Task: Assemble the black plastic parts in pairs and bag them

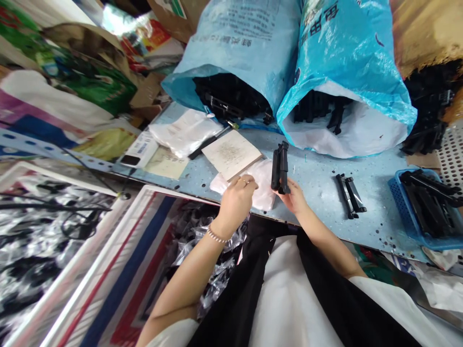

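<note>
The right hand [293, 198] grips a black plastic bracket [280, 168], held upright at the near edge of the counter [376, 217]. The left hand [236, 203], with a ring [243, 181] and a beaded bracelet [218, 235], rests on a white foam sheet [262, 185], though whether it grips the sheet is hard to tell. A square tile [231, 154] lies just beyond that hand on the counter. Farther right on the counter sit a second black bracket [349, 195] and a blue basket [407, 212] of brackets, while two blue sacks [235, 38] of black parts lie along its far edge
</note>
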### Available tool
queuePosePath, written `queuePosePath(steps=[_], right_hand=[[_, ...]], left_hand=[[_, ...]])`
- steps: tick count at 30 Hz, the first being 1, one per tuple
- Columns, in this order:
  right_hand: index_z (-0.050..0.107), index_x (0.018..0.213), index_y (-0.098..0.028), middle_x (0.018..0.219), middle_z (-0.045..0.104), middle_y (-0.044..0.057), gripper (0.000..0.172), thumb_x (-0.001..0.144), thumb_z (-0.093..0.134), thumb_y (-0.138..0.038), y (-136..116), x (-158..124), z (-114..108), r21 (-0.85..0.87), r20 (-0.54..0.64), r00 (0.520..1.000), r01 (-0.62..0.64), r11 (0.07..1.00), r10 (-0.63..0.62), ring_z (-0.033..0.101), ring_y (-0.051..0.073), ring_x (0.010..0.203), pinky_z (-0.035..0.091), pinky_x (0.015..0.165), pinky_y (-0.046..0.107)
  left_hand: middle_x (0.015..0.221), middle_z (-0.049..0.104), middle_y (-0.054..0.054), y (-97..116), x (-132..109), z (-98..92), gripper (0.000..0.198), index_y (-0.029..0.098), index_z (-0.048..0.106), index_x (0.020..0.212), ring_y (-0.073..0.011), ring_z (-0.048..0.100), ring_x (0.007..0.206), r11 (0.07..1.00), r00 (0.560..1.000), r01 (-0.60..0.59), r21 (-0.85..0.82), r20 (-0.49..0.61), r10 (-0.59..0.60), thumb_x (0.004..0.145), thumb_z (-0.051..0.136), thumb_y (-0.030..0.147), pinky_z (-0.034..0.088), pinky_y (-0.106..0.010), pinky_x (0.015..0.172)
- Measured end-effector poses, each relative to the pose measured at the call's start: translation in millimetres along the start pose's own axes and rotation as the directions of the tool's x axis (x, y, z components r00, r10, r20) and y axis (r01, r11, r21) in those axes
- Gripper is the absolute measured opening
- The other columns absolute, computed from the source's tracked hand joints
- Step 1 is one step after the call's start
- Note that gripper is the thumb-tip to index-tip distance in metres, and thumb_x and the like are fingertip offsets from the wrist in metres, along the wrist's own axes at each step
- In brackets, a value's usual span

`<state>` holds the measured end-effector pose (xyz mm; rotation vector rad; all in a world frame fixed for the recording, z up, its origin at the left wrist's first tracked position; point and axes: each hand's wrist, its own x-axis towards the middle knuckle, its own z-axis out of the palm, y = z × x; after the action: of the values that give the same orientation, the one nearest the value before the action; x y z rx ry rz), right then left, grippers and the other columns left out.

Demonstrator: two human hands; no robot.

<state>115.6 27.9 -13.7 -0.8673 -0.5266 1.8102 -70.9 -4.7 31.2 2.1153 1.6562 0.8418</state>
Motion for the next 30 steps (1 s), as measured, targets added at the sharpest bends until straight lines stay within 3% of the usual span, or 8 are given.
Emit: queuePosePath(steps=[2, 5, 9, 12, 20, 23, 26, 30], right_hand=[[0.068, 0.077, -0.024, 0.076, 0.069, -0.003, 0.024, 0.068, 0.086, -0.037, -4.0, -11.3, -7.2, -0.033, -0.009, 1.0, 0.001, 0.999, -0.001, 0.063, 0.015, 0.072, 0.057, 0.079, 0.032], [0.068, 0.083, -0.022, 0.079, 0.07, 0.0, 0.024, 0.073, 0.082, -0.038, -12.8, -41.7, -29.2, -0.05, 0.043, 0.981, -0.187, 0.981, 0.19, 0.063, 0.016, 0.069, 0.058, 0.065, 0.031], [0.069, 0.1, -0.015, 0.096, 0.073, 0.009, 0.021, 0.085, 0.069, -0.029, -13.6, -74.1, -54.2, 0.016, 0.201, 0.762, -0.63, 0.776, 0.615, 0.065, 0.015, 0.076, 0.05, 0.048, 0.02], [0.067, 0.105, -0.014, 0.093, 0.071, 0.007, 0.022, 0.091, 0.06, -0.029, -3.0, -71.7, -56.4, 0.024, 0.274, 0.654, -0.737, 0.675, 0.705, 0.06, 0.011, 0.072, 0.046, 0.044, 0.014], [0.064, 0.083, -0.02, 0.078, 0.065, 0.0, 0.02, 0.079, 0.074, -0.036, 23.2, -56.7, -29.7, -0.298, 0.048, 0.967, -0.226, 0.928, 0.25, 0.063, 0.015, 0.075, 0.057, 0.073, 0.028], [0.07, 0.097, -0.02, 0.092, 0.069, 0.002, 0.019, 0.083, 0.069, -0.033, 13.0, -73.2, -17.9, -0.618, 0.137, 0.987, 0.022, 0.786, 0.081, 0.064, 0.018, 0.086, 0.055, 0.084, 0.034], [0.069, 0.119, -0.024, 0.111, 0.071, 0.004, 0.036, 0.084, 0.07, -0.031, -19.2, -90.2, -22.0, -0.755, 0.287, 0.938, 0.096, 0.648, 0.195, 0.066, 0.019, 0.095, 0.054, 0.09, 0.035], [0.063, 0.131, -0.024, 0.124, 0.067, 0.01, 0.04, 0.094, 0.057, -0.038, -88.5, -105.1, -68.4, -0.948, 0.069, 0.996, 0.086, 0.305, -0.065, 0.066, 0.023, 0.105, 0.054, 0.09, 0.039]], left_hand=[[0.113, 0.071, -0.017, 2.4, -2.5, -13.1, 0.034, 0.014, 0.07, 0.092, -0.0314, 0.066, 0.108, 0.974, 0.998, -0.039, 0.222, 0.052, 0.029, 0.085, 0.04, 0.0, 0.057, -0.047, 0.09], [0.13, 0.066, -0.019, -4.2, 0.3, -13.7, 0.043, 0.011, 0.068, 0.119, -0.0305, 0.066, 0.117, 0.974, 0.991, -0.079, 0.21, 0.124, 0.053, 0.088, 0.04, 0.001, 0.059, -0.046, 0.096], [0.142, 0.06, -0.015, -8.4, 2.4, 0.5, 0.049, 0.014, 0.057, 0.139, -0.0261, 0.057, 0.134, 0.995, 0.991, -0.104, -0.002, 0.088, 0.104, 0.092, 0.044, 0.007, 0.053, -0.042, 0.111], [0.146, 0.057, -0.015, 7.6, -10.3, 4.5, 0.052, 0.016, 0.051, 0.146, -0.0244, 0.053, 0.139, 0.982, 0.985, -0.162, -0.093, 0.053, 0.167, 0.096, 0.039, 0.006, 0.048, -0.042, 0.116], [0.159, 0.043, -0.015, 49.0, -56.0, 20.9, 0.069, 0.023, 0.036, 0.156, -0.0238, 0.046, 0.146, 0.909, 0.908, -0.326, -0.261, 0.179, 0.378, 0.092, 0.037, -0.003, 0.051, -0.041, 0.114], [0.153, 0.05, -0.013, 44.6, -64.6, 13.5, 0.065, 0.021, 0.05, 0.146, -0.0241, 0.056, 0.137, 0.936, 0.912, -0.275, -0.22, 0.248, 0.326, 0.086, 0.041, -0.003, 0.054, -0.041, 0.11], [0.133, 0.066, -0.008, 27.2, -84.9, -21.6, 0.051, 0.023, 0.062, 0.131, -0.0211, 0.066, 0.123, 0.967, 0.937, -0.184, -0.179, 0.264, 0.227, 0.086, 0.046, 0.003, 0.053, -0.037, 0.11], [0.12, 0.073, -0.006, -30.2, -115.8, -75.4, 0.039, 0.024, 0.07, 0.113, -0.0256, 0.069, 0.115, 0.999, 0.943, 0.009, 0.046, 0.332, -0.024, 0.082, 0.05, 0.013, 0.054, -0.039, 0.106]])
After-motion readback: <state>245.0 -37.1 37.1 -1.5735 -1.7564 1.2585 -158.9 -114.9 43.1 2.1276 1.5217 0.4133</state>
